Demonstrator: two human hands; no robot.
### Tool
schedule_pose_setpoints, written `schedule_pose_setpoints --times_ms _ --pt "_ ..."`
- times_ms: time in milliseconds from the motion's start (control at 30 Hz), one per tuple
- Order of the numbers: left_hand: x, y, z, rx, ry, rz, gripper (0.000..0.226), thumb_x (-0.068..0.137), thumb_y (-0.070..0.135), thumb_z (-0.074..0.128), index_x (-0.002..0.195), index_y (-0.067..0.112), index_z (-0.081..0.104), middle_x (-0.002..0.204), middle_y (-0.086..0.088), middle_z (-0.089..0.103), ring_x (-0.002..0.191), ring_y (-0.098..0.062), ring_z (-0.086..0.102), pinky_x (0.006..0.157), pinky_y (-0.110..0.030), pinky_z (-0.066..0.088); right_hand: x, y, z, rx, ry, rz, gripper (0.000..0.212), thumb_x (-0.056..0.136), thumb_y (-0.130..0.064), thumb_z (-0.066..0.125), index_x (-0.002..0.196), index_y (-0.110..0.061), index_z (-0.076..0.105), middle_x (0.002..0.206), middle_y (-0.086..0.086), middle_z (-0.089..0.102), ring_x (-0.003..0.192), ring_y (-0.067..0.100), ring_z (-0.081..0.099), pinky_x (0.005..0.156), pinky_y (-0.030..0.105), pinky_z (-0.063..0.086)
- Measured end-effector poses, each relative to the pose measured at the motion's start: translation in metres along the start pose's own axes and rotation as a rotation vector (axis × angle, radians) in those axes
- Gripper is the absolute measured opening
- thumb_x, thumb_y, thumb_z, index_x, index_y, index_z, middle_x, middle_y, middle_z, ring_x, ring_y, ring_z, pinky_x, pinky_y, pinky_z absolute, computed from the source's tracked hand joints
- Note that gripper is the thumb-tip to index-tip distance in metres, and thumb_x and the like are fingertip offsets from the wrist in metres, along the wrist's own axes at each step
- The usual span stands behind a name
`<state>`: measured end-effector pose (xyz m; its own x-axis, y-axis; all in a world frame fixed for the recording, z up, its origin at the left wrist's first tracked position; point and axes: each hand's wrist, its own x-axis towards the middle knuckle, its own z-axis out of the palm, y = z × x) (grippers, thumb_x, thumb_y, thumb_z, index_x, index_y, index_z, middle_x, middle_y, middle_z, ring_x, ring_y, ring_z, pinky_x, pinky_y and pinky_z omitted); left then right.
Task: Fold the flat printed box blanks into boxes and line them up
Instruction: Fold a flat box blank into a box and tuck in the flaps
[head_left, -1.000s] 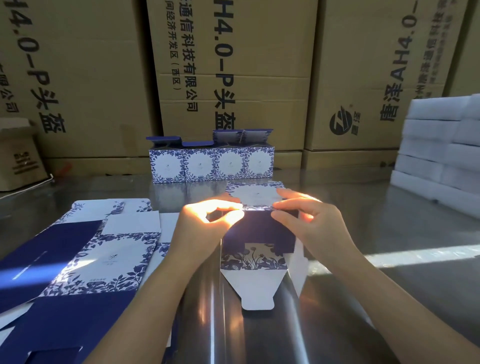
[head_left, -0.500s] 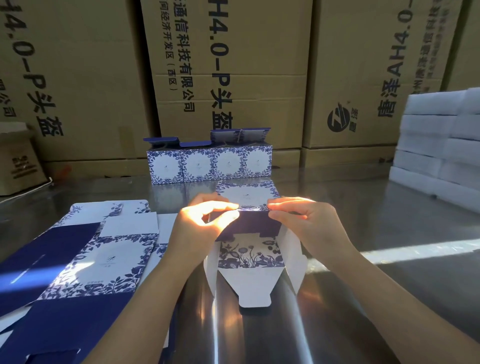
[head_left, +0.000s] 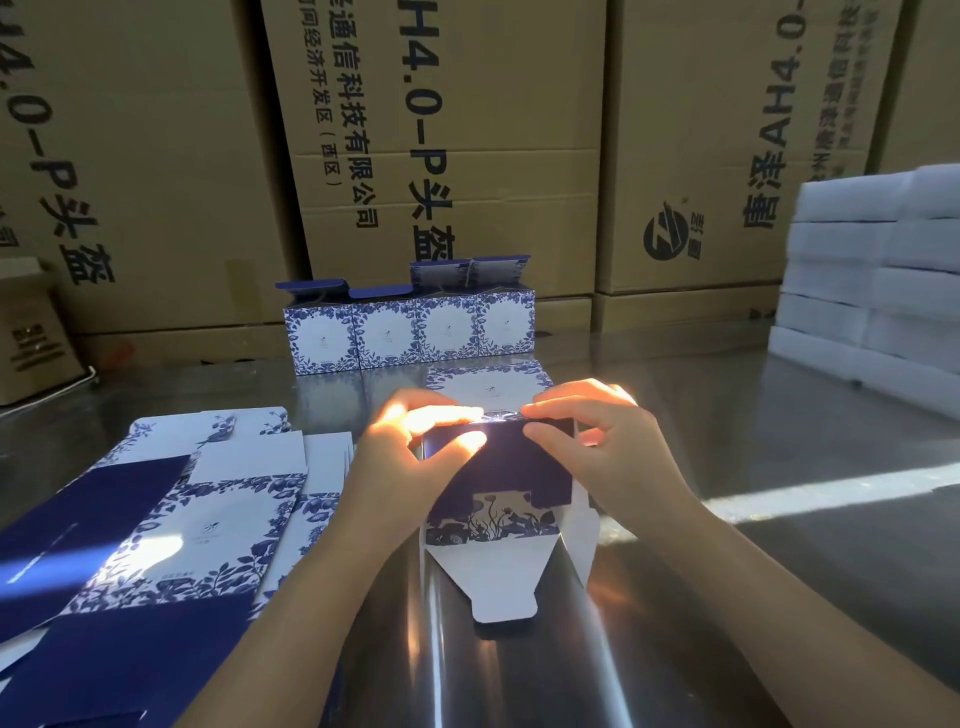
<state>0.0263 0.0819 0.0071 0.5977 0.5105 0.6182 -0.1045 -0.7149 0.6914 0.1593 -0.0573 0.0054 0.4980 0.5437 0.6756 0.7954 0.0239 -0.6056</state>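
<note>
Left hand (head_left: 410, 460) and right hand (head_left: 602, 460) pinched top edge of half-folded box (head_left: 501, 470) mid-table (head_left: 753, 597). Flat blanks (head_left: 208, 525) lay left. Four finished boxes (head_left: 410, 332) lined up behind.

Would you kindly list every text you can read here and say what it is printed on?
"H4.0-P头盔": middle carton.
"通信科技有限公司", "(西区)": same carton.
"0-P头盔": left carton.
"AH4.0", turned sideways: right carton.
Print on the folded boxes and flat blanks: too small to read.

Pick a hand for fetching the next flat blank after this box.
Left, probably. The left hand sits beside the stack of flat blanks; the right hand would have to cross the half-folded box both now pinch.
</note>
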Motion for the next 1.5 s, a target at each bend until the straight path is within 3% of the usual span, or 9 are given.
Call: schedule_pose_setpoints --times_ms 133,300,433,600,767,967,1100,1267,1500 --pt "-0.002 0.005 0.008 0.029 -0.028 0.005 0.020 0.082 0.029 0.070 0.088 0.047 0.064 0.098 0.016 0.053 0.100 0.001 0.049 0.083 -0.024 0.047 -0.002 -0.001 0.004 -0.016 0.006 -0.029 0.012 0.080 -0.039 0.068 0.091 -0.041 0.073 0.093 -0.029 0.060 0.100 0.003 0.054 0.083 0.033 0.052" --pt "-0.003 0.009 0.009 0.078 0.019 0.013 0.008 0.083 0.032 0.067 0.086 0.036 0.073 0.094 0.016 0.055 0.099 0.000 0.048 0.081 -0.016 0.041 -0.003 -0.003 0.006 0.014 0.019 -0.066 0.010 0.081 -0.027 0.073 0.086 -0.036 0.075 0.092 -0.028 0.065 0.101 -0.003 0.055 0.088 0.012 0.041" --pt "-0.004 0.010 0.010 0.136 0.050 0.070 0.007 0.083 0.027 0.069 0.081 0.027 0.075 0.088 0.017 0.058 0.097 0.002 0.045 0.078 -0.009 0.033 -0.003 -0.004 0.004 0.055 0.015 -0.043 0.008 0.079 -0.025 0.075 0.082 -0.032 0.077 0.088 -0.027 0.068 0.100 -0.007 0.056 0.085 0.005 0.039" --pt "-0.003 0.009 0.010 0.145 0.050 0.102 0.009 0.082 0.027 0.069 0.078 0.023 0.076 0.083 0.013 0.061 0.095 0.003 0.044 0.072 -0.005 0.031 -0.002 -0.003 0.004 0.049 -0.012 -0.034 0.008 0.080 -0.026 0.073 0.082 -0.033 0.077 0.086 -0.026 0.069 0.099 -0.004 0.057 0.084 0.008 0.042" --pt "-0.001 0.005 0.006 0.097 0.012 0.098 0.005 0.081 0.024 0.071 0.082 0.024 0.076 0.090 0.016 0.063 0.094 0.000 0.054 0.077 -0.012 0.042 -0.003 -0.006 0.003 0.075 -0.008 -0.064 0.017 0.080 -0.026 0.074 0.079 -0.043 0.072 0.089 -0.029 0.067 0.098 -0.002 0.058 0.083 0.009 0.043" --pt "0.000 0.002 -0.004 0.062 0.007 0.049 0.010 0.076 0.036 0.068 0.080 0.045 0.065 0.094 0.030 0.064 0.092 0.011 0.058 0.078 -0.009 0.046 -0.001 -0.004 -0.003 0.098 -0.013 -0.056 0.024 0.080 -0.020 0.074 0.078 -0.044 0.071 0.087 -0.028 0.069 0.096 -0.005 0.060 0.081 0.005 0.040" --pt "0.000 -0.001 -0.005 -0.022 0.015 0.010 0.016 0.077 0.020 0.074 0.081 0.036 0.073 0.092 0.026 0.068 0.090 0.009 0.062 0.077 -0.011 0.049 -0.003 -0.006 0.000 0.062 -0.031 -0.055 0.013 0.079 -0.027 0.074 0.084 -0.040 0.074 0.089 -0.027 0.067 0.097 -0.005 0.057 0.079 0.003 0.038" --pt "0.000 -0.001 -0.004 -0.007 0.005 0.003 0.010 0.077 0.023 0.074 0.073 0.032 0.075 0.084 0.034 0.066 0.086 0.011 0.061 0.071 -0.006 0.046 -0.005 -0.009 0.004 0.086 -0.011 -0.030 0.019 0.081 -0.021 0.073 0.079 -0.040 0.072 0.087 -0.025 0.064 0.091 -0.005 0.057 0.075 0.003 0.039" --pt "0.001 -0.001 -0.003 0.032 -0.007 0.028 0.008 0.079 0.028 0.072 0.077 0.036 0.073 0.084 0.033 0.065 0.086 0.010 0.061 0.073 -0.013 0.051 -0.003 -0.009 0.003 0.074 -0.026 -0.017 0.018 0.081 -0.023 0.073 0.076 -0.041 0.073 0.087 -0.026 0.065 0.091 -0.002 0.057 0.075 0.006 0.041"
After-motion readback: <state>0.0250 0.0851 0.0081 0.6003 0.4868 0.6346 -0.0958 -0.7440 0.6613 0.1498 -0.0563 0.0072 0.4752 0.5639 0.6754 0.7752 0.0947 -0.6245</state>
